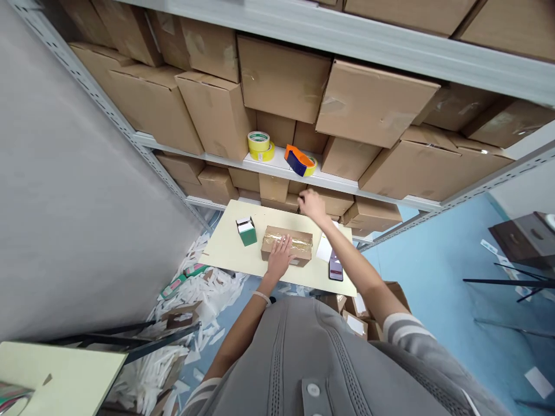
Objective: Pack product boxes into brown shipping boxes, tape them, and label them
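Note:
A small cardboard box [307, 245] lies on the pale table, with shiny clear tape along its top. My left hand [281, 254] rests flat on that box with its fingers spread. Above the table's back edge, in front of the shelves, I hold my right hand [311, 204] raised; its fingers are loosely bent and nothing shows between them. The orange and blue tape dispenser [299, 160], loaded with yellow tape, lies on the shelf just beyond it. Left of the box stands a small green and white carton [247, 232], its top flaps up.
Two stacked rolls of yellow tape [260, 147] sit on the shelf, among many cardboard boxes [284, 78]. A phone [335, 267] and white paper [324, 248] lie at the table's right. Paper scraps [217, 294] litter the floor at left; open boxes [358, 312] stand below right.

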`<action>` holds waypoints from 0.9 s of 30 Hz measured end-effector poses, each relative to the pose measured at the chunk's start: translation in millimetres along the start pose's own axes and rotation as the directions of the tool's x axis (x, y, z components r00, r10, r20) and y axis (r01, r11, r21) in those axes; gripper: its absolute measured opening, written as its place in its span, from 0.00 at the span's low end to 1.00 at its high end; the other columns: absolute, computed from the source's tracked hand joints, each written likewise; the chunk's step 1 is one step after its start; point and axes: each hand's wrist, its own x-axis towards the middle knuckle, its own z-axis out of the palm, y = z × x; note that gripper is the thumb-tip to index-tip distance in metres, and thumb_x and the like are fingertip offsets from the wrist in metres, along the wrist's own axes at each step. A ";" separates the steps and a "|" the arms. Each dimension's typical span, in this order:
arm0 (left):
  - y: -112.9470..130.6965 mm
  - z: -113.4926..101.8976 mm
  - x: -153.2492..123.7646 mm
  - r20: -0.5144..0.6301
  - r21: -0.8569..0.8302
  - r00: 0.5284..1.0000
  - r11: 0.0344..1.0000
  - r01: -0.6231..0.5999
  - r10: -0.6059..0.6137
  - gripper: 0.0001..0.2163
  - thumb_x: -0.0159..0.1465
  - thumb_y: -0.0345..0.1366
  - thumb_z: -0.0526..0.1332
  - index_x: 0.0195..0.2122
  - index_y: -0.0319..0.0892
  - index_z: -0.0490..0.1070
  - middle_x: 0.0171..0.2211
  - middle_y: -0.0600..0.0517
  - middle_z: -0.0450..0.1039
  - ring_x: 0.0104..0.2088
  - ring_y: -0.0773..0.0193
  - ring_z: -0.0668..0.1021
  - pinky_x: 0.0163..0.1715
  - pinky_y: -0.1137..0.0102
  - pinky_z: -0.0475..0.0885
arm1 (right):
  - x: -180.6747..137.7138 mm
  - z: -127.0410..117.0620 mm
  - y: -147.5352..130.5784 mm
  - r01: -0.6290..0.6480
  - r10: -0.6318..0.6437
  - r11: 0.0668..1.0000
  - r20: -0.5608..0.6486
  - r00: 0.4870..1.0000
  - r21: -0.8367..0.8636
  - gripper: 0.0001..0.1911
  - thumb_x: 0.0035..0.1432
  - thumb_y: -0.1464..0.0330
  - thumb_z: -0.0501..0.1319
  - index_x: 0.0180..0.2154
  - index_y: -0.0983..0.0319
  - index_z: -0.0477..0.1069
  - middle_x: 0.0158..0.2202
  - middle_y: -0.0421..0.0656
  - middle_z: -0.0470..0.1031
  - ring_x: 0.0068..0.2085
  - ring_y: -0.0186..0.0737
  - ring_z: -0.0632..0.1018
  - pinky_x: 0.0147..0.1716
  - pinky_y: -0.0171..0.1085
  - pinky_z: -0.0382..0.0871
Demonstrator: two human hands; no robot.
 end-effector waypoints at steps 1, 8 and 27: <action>-0.2 0.7 0.2 -0.011 -0.004 1.000 1.000 -0.001 0.001 0.29 0.72 0.43 0.45 0.72 0.38 0.48 0.72 0.47 0.46 0.72 0.55 0.51 0.71 0.54 0.44 | 23.4 -14.5 -4.0 0.031 -0.031 1.000 -0.080 0.996 -0.001 0.20 0.68 0.64 0.49 0.54 0.63 0.71 0.55 0.54 0.72 0.54 0.53 0.74 0.51 0.45 0.67; -4.0 5.1 5.2 -0.068 -0.042 0.998 0.999 -0.005 0.002 0.28 0.72 0.43 0.45 0.72 0.39 0.48 0.71 0.48 0.47 0.72 0.56 0.52 0.71 0.54 0.46 | 137.1 -33.2 -30.1 -0.125 0.120 0.992 -0.165 0.979 -0.020 0.22 0.68 0.65 0.54 0.56 0.74 0.65 0.54 0.62 0.71 0.56 0.56 0.71 0.54 0.47 0.63; -7.9 7.3 7.2 -0.053 -0.007 0.999 1.000 -0.002 0.002 0.29 0.72 0.46 0.44 0.71 0.38 0.47 0.71 0.48 0.48 0.72 0.54 0.53 0.70 0.53 0.48 | 68.8 -5.3 40.1 0.167 -0.167 0.680 -0.072 0.983 0.714 0.21 0.57 0.53 0.64 0.42 0.63 0.77 0.38 0.45 0.80 0.40 0.46 0.77 0.43 0.39 0.68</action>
